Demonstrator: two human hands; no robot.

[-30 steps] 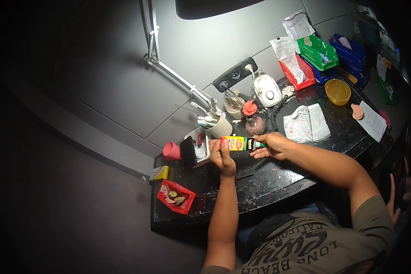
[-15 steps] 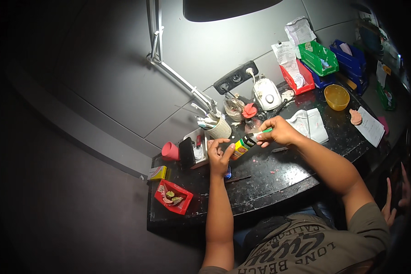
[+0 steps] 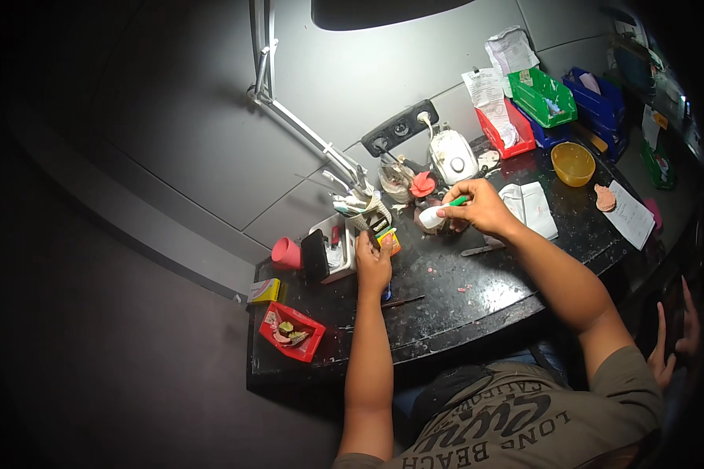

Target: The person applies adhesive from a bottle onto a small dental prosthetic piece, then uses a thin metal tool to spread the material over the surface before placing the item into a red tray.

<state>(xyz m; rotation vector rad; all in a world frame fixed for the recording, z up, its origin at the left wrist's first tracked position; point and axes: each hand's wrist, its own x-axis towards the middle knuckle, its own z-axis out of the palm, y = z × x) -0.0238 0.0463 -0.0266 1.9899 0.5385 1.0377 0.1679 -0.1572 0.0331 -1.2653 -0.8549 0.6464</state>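
Note:
My left hand point(image 3: 374, 266) grips a small yellow-and-black carton point(image 3: 389, 243) beside the beige pen cup. To its right, my right hand point(image 3: 481, 207) is closed on a white tube with a green cap point(image 3: 432, 218), held out of the carton and above the black worktop point(image 3: 438, 313). Behind the tube are a clear bottle and a red flower-shaped piece point(image 3: 422, 184). A folded white paper point(image 3: 536, 207) lies under and beside my right hand, near a thin metal tool point(image 3: 475, 251).
Left on the worktop: red bin point(image 3: 293, 332), yellow box point(image 3: 264, 289), pink cup point(image 3: 286, 252), white container point(image 3: 338, 264). Right: yellow bowl point(image 3: 572, 164), colored bins point(image 3: 540, 102). A lamp arm point(image 3: 305, 133) reaches over them. Another person's hands point(image 3: 673, 344) with a dark object show at far right.
The white, green-capped tube has come out of the carton in my right hand, which has moved up. My left hand has drawn slightly back and left with the carton.

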